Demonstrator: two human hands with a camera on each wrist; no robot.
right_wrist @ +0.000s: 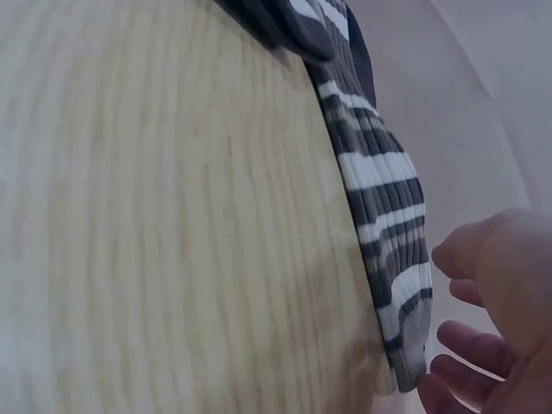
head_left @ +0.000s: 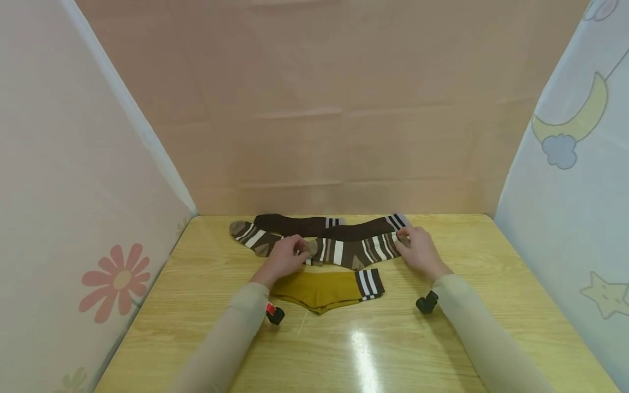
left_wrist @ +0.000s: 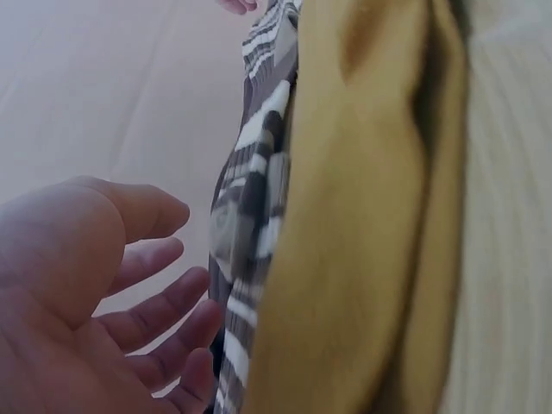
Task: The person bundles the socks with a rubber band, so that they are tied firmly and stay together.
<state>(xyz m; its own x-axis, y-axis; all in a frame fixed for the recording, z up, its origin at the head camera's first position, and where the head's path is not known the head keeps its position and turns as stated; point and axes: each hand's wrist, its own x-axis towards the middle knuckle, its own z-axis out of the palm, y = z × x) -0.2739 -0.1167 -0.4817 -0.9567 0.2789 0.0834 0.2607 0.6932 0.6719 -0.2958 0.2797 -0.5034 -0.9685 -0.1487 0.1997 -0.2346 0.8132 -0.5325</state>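
Note:
Two brown socks with white and tan stripes lie across the table in the head view. My left hand (head_left: 287, 256) is at the tan toe of the right striped sock (head_left: 349, 254), over the end of the left striped sock (head_left: 250, 237). Its thumb and fingers stand apart with nothing between them in the left wrist view. At the cuff end of the right striped sock is my right hand (head_left: 419, 252), fingertips right at the edge and loosely bent. Mustard socks (head_left: 314, 286) with brown-and-white striped cuffs lie nearer me, stacked, beside the left wrist.
Behind the striped socks lie two plain dark brown socks, one on the left (head_left: 295, 225) and one on the right (head_left: 356, 230). The wooden table (head_left: 393, 349) ends at a tan back wall (head_left: 319, 136), with pale printed sheets on both sides.

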